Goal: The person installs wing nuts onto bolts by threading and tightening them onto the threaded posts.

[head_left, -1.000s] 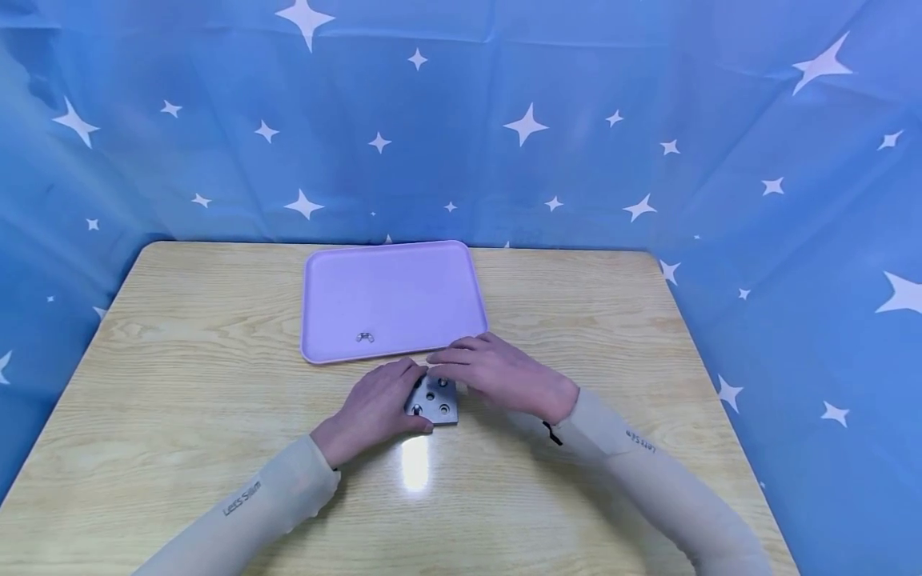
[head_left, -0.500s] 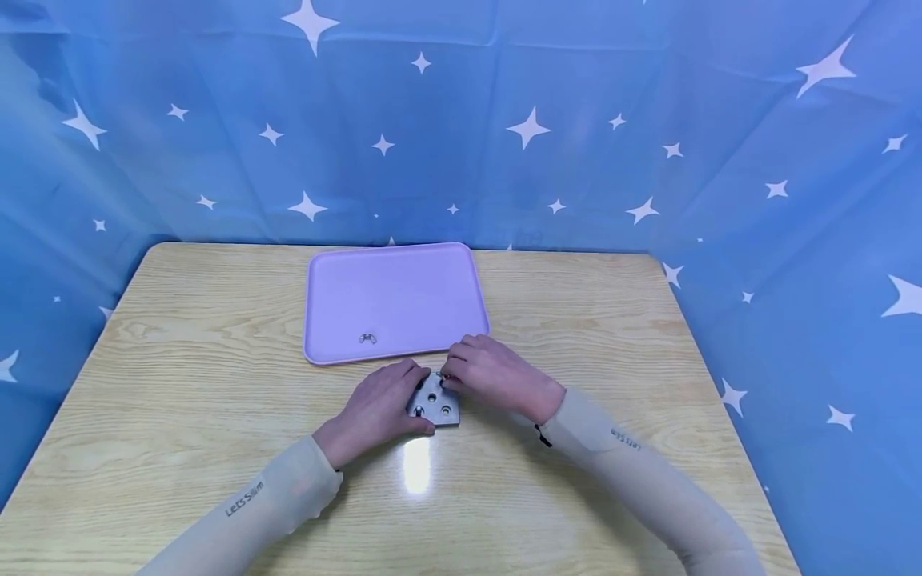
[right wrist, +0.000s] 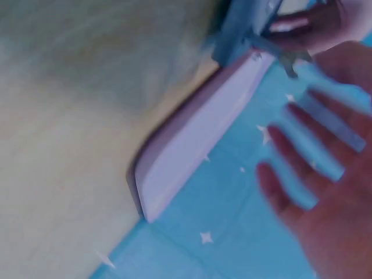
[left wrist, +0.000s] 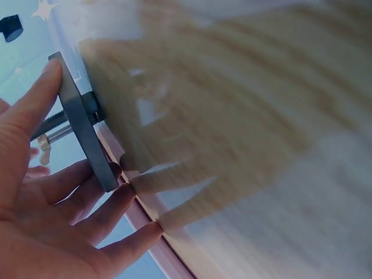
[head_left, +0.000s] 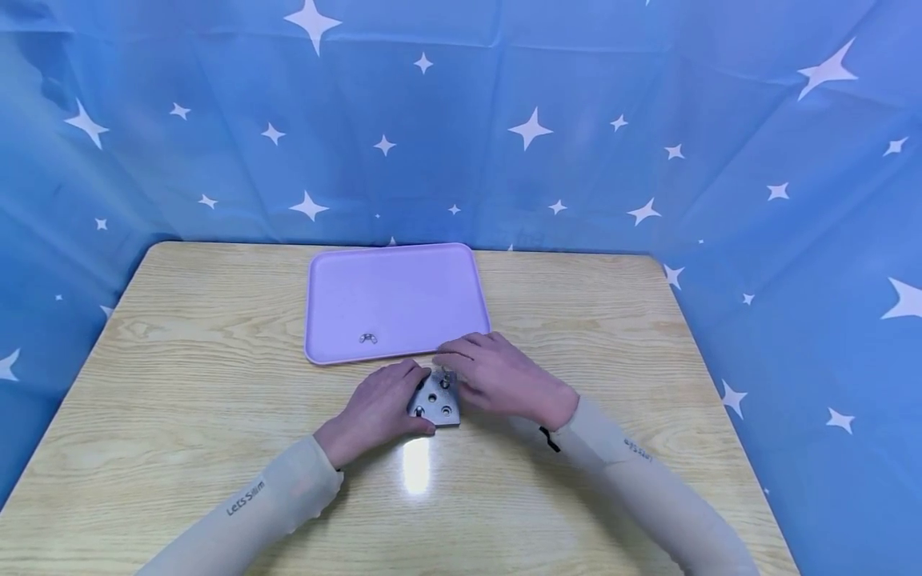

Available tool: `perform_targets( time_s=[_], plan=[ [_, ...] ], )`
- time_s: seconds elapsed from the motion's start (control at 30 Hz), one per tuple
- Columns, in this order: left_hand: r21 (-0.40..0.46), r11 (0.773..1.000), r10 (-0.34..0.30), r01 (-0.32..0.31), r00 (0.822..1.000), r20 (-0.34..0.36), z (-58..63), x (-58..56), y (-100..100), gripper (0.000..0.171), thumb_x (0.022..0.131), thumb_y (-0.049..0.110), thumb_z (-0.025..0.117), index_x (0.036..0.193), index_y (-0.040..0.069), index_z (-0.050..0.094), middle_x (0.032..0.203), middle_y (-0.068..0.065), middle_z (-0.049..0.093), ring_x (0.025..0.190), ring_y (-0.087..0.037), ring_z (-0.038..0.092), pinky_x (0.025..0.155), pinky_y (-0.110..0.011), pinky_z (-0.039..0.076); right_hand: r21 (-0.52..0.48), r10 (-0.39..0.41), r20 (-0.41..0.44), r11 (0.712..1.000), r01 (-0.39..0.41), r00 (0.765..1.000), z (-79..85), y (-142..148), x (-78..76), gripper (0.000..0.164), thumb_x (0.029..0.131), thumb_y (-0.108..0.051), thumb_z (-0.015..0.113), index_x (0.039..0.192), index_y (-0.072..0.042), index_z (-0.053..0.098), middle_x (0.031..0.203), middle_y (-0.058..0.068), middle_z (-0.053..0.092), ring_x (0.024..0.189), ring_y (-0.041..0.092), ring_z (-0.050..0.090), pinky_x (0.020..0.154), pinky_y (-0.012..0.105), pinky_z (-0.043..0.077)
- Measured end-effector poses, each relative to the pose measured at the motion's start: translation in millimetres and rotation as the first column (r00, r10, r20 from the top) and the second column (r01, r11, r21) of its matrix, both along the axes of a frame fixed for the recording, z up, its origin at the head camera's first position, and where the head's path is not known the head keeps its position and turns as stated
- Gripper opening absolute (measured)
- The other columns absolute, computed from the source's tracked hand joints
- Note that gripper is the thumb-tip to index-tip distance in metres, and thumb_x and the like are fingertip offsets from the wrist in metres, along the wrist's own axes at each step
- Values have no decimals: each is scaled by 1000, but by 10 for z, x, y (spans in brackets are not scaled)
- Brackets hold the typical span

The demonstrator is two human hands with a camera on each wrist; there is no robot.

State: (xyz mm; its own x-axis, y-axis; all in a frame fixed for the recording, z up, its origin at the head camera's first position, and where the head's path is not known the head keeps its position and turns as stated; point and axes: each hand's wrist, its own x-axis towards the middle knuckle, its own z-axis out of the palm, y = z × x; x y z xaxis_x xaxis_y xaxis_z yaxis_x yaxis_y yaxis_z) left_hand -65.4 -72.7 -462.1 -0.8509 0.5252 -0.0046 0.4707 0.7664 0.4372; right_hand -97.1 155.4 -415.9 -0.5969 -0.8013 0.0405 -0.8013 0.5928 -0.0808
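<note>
The metal plate (head_left: 433,408) is the landmark; it sits on the wooden surface (head_left: 576,336), on the near side of the tray (head_left: 392,288). The left hand (head_left: 374,408) grips it from its left — thumb at the near edge, fingers at the far edge. The right hand (head_left: 500,376) is at the plate's far right corner, fingers straight and spread, just beside a mounted wing nut (right wrist: 289,63); contact with the thumb cannot be confirmed owing to blur. Step in hand, in this inspector's judgement: threading that wing nut along the corner bolt (right wrist: 266,45), which passes through the plate. The next move appears to call for a fresh pinch on the wings and another turn, with the plate held firm. Count: one plate; one tray; two wing nuts — one on the corner bolt, one loose wing nut (head_left: 368,338) in the tray, beyond the plate and to its left; two bolts made out, the second bolt (head_left: 419,411) at the plate's near left corner, no wing nut seen on it. Two holes show without bolts, centre and near right; the far left corner is partly covered by fingers.
</note>
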Motion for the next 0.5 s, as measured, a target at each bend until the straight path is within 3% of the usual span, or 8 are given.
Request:
perform_targets(
  time_s=[0.1, 0.2, 0.5],
  plan=[
    [-3, 1000, 5, -5, 1000, 9, 4, -3, -6, 82, 68, 46, 95, 131, 3, 64, 110, -4, 62, 88, -21, 60, 77, -40, 50, 34, 116, 9, 993, -116, 993, 37, 23, -34, 43, 97, -8, 72, 138, -20, 66, 142, -4, 61, 129, 18, 56, 101, 43, 48],
    [-2, 1000, 4, -4, 1000, 16, 12, -2, -9, 83, 68, 47, 95, 131, 3, 64, 111, -4, 63, 90, -21, 60, 78, -40, 50, 66, 171, -23, 983, -169, 985, 19, 17, -62, 36, 96, -8, 73, 130, -20, 71, 136, -6, 65, 125, 16, 57, 98, 38, 48],
    [-1, 1000, -5, 5, 1000, -4, 10, 4, -7, 81, 69, 47, 95, 129, 2, 65, 113, -5, 63, 91, -22, 61, 79, -40, 51, -20, 118, -122, 992, -121, 986, -124, -55, -92, 8, 97, -22, 74, 100, -14, 75, 99, -3, 69, 93, 17, 60, 81, 32, 49]
  ],
)
